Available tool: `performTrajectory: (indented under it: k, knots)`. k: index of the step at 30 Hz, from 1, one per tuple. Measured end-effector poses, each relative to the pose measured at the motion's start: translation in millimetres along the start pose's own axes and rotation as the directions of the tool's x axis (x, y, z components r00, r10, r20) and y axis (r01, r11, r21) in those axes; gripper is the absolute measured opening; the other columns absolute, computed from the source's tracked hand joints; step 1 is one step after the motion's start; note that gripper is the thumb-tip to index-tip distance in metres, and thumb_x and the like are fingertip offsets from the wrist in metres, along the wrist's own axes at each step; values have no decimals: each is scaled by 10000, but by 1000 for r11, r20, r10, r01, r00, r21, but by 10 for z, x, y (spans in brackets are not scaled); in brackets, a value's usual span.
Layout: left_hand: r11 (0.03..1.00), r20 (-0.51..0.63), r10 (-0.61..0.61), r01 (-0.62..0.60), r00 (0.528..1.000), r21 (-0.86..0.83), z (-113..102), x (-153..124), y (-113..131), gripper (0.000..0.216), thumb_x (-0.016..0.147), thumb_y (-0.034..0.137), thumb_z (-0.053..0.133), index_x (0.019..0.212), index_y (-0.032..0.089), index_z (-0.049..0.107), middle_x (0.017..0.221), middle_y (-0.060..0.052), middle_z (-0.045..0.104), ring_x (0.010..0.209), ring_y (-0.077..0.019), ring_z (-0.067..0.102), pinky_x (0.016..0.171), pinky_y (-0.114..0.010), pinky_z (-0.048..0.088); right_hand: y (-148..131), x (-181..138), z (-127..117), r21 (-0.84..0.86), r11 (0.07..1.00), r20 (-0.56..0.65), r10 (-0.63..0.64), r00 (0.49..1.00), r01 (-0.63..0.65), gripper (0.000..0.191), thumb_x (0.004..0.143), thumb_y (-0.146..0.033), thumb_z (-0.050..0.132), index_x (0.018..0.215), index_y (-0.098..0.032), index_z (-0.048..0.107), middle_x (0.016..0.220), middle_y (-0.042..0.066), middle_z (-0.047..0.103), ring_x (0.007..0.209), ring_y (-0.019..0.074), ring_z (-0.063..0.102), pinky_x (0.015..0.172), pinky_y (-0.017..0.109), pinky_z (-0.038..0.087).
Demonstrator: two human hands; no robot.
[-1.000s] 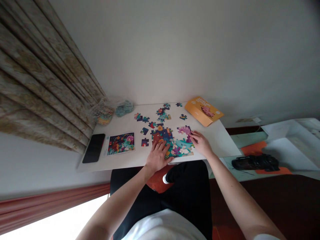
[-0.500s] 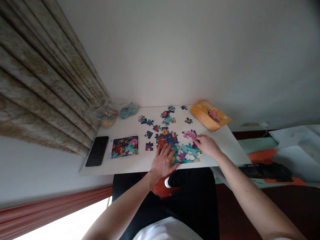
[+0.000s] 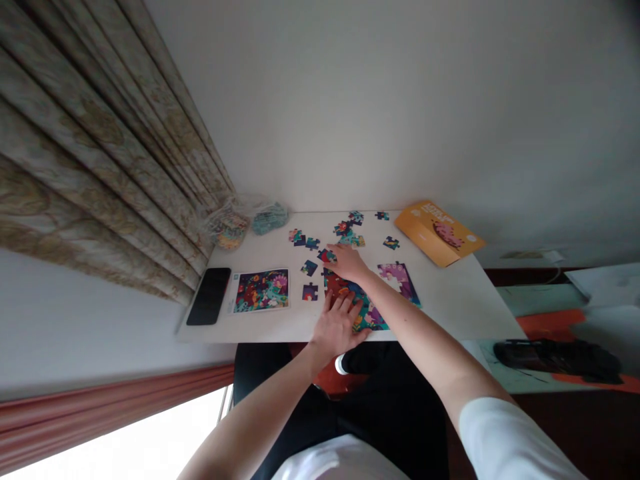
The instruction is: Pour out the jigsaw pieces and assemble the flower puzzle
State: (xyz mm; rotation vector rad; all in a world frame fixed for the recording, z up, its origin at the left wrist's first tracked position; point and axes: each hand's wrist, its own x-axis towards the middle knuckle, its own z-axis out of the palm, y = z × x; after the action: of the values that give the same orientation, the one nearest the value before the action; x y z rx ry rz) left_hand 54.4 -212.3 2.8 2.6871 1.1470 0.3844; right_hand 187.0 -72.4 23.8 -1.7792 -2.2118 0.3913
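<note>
A partly assembled colourful jigsaw (image 3: 395, 280) lies on the white table (image 3: 460, 300) near its front edge. My left hand (image 3: 340, 323) rests flat on the jigsaw's left part, fingers spread. My right hand (image 3: 347, 262) has crossed over the jigsaw and lies on loose pieces (image 3: 325, 255) just behind it; its fingertips are curled down on a piece, though a grip is not clear. More loose pieces (image 3: 350, 230) are scattered toward the wall.
A reference picture card (image 3: 261, 290) and a black phone (image 3: 209, 305) lie at the left. Clear bags of pieces (image 3: 245, 223) sit by the curtain. An orange box (image 3: 439, 233) is at the back right. A lower surface with a dark object (image 3: 555, 357) stands to the right.
My right hand left the jigsaw's right edge and reached left and forward across it to the loose pieces. My left hand stayed on the jigsaw. The view shifted slightly.
</note>
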Motion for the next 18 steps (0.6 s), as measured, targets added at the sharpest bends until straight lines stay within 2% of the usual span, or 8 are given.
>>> performTrajectory:
  k: [2, 5, 10, 14, 18]
  knots:
    - [1000, 1, -3, 3, 1000, 1, 23, 1, -6, 640, 950, 646, 573, 1441, 236, 602, 1483, -135, 587, 1386, -356, 519, 1270, -611, 266, -96, 92, 39, -52, 998, 34, 38, 999, -36, 574, 955, -415, 672, 1478, -206, 566, 1395, 169, 663, 1320, 371, 575, 1071, 521, 476]
    - [1000, 4, -2, 2, 1000, 4, 43, 1, -10, 655, 947, 641, 580, 1449, 221, 596, 1494, -148, 571, 1355, -363, 535, 1253, -619, 289, -150, 162, 37, -67, 995, 57, 83, 995, -79, 567, 949, -348, 669, 1489, -228, 549, 1399, 156, 664, 1306, 365, 586, 1081, 534, 457]
    - [1000, -15, 8, -8, 1000, 3, 25, -1, 5, 649, 943, 629, 598, 1432, 202, 600, 1451, -152, 597, 1364, -365, 520, 1255, -629, 273, -144, 288, 8, -42, 989, 147, 145, 978, -141, 670, 896, -288, 703, 1529, -226, 493, 1433, 157, 632, 1321, 369, 576, 1067, 509, 467]
    - [1000, -20, 2, -2, 1000, -2, 5, 0, 15, 649, 936, 630, 616, 1415, 193, 610, 1442, -151, 604, 1368, -364, 520, 1257, -624, 270, -126, 417, -5, -19, 982, 245, 188, 951, -189, 681, 848, -249, 737, 1488, -200, 510, 1409, 170, 646, 1341, 365, 567, 1069, 466, 467]
    - [1000, -17, 6, -6, 1000, -4, 8, -5, 13, 654, 952, 634, 593, 1422, 179, 604, 1467, -164, 589, 1380, -360, 515, 1251, -611, 286, -112, 533, -33, -4, 981, 309, 187, 932, -196, 707, 773, -221, 796, 1430, -194, 540, 1326, 158, 693, 1230, 356, 644, 974, 424, 518]
